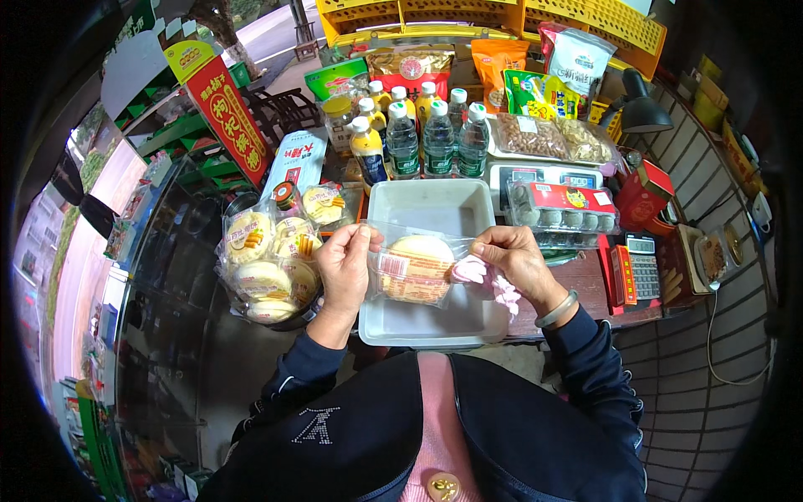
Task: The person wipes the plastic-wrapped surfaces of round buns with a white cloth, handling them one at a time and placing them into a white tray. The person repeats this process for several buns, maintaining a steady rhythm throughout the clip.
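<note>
Between my two hands a round, pale pastry in a clear plastic wrapper (415, 271) is stretched over a grey plastic tub (433, 326). My left hand (346, 267) pinches the wrapper's left edge. With thumb and fingers my right hand (514, 257) grips its right corner, and a pink cloth (486, 280) hangs from that same hand. The wrapper bears a barcode and printing. To the left of my left hand, several similar wrapped pastries (263, 282) are heaped in a dark container, partly hidden.
Behind the tub stand several water bottles (438, 141) and yellow-capped drink bottles (367, 154). At right are a digital scale (552, 177), an egg carton (561, 207), a calculator (643, 267) and a desk lamp (643, 110). A tall red box (229, 119) rises at left.
</note>
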A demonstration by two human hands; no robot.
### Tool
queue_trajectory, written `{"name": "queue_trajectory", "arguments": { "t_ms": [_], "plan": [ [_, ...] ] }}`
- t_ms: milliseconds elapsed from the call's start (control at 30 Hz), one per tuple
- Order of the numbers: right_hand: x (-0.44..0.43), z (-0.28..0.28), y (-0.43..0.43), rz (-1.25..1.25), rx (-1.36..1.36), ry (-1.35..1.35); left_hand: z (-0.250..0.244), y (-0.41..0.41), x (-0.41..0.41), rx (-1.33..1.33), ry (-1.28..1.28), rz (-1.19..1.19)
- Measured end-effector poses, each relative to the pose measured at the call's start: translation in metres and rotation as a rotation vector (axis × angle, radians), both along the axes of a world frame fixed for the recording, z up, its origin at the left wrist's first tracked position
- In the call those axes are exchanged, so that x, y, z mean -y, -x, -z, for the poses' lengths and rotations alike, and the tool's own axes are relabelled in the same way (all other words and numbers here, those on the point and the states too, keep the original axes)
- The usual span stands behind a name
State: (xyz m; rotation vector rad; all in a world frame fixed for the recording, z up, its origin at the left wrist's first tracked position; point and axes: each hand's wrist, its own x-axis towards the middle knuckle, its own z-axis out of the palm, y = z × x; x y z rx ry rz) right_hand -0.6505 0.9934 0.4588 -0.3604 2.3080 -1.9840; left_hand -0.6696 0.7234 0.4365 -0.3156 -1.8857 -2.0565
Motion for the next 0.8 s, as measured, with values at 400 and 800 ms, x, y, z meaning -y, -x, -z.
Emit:
{"name": "queue_trajectory", "arguments": {
  "t_ms": [400, 800],
  "plan": [
    [0.006, 0.007, -0.011, -0.446, 0.325, -0.167, -0.02, 0.012, 0.015, 0.071, -0.285, 0.043],
    [0.024, 0.018, -0.013, -0.337, 0.181, -0.012, -0.021, 0.006, 0.014, 0.022, -0.264, -0.001]
  ]
}}
